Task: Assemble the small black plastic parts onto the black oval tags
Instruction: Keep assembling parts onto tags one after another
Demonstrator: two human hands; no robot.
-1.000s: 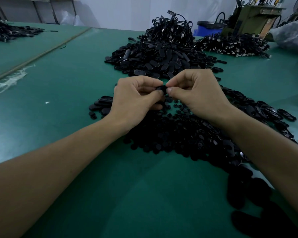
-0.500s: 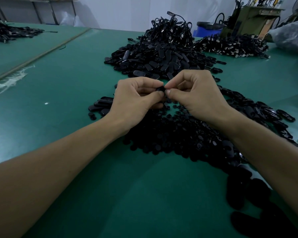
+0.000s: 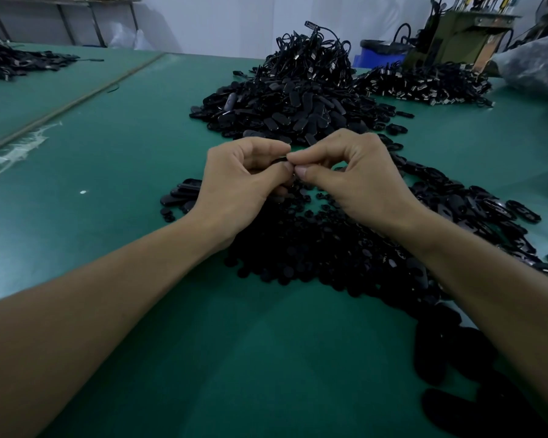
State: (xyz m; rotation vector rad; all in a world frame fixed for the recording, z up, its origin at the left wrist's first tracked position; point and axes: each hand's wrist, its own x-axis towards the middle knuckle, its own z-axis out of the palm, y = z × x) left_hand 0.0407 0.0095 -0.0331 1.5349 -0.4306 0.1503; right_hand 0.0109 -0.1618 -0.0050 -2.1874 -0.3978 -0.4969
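Note:
My left hand (image 3: 238, 181) pinches a black oval tag (image 3: 279, 160) between thumb and curled fingers; only its top edge shows. My right hand (image 3: 351, 175) meets it fingertip to fingertip, thumb and forefinger pinched together at the tag's right end, the small black part hidden between them. Both hands hover just above a heap of small black plastic parts (image 3: 314, 245) on the green table (image 3: 114, 172). Loose oval tags (image 3: 475, 203) lie to the right of that heap.
A tall pile of black tags with cords (image 3: 295, 96) rises behind my hands. Another pile (image 3: 424, 85) lies at the back right near a machine (image 3: 456, 33) and a blue bin (image 3: 377, 53). A few tags (image 3: 179, 194) lie left of my left hand.
Both hands stay pinched together over the heap, with only small shifts of the fingertips at the tag.

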